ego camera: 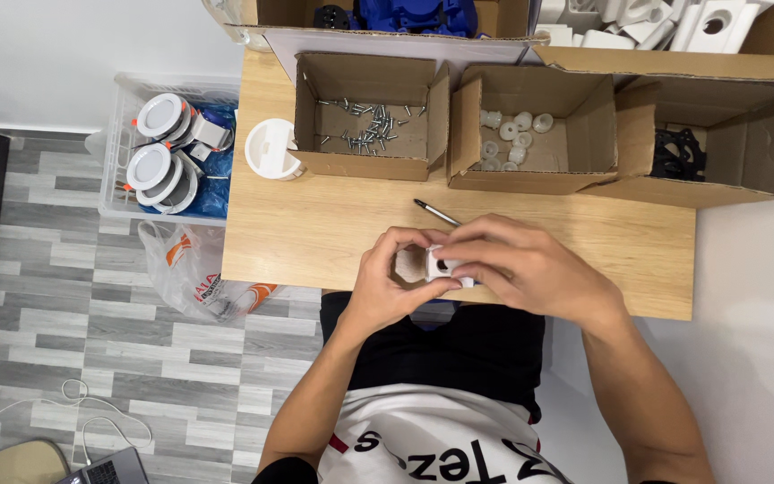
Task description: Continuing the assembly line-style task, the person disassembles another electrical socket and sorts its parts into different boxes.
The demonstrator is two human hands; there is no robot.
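Holding a small white plastic part (445, 265) between both hands over the worktop (315, 224): left hand (393, 282) and right hand (521, 264) each closed on it, screwdriver (438, 213) just beyond.

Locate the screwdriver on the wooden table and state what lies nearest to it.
In the head view the screwdriver lies on the wooden table near its middle, just beyond the right hand, in front of the cardboard box of screws.

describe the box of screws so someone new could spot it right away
Start at the wooden table and look along its far edge, where three open cardboard boxes sit side by side. The box of screws is the leftmost, beside a white round part. Only it holds loose metal screws; its neighbours hold white and black parts.
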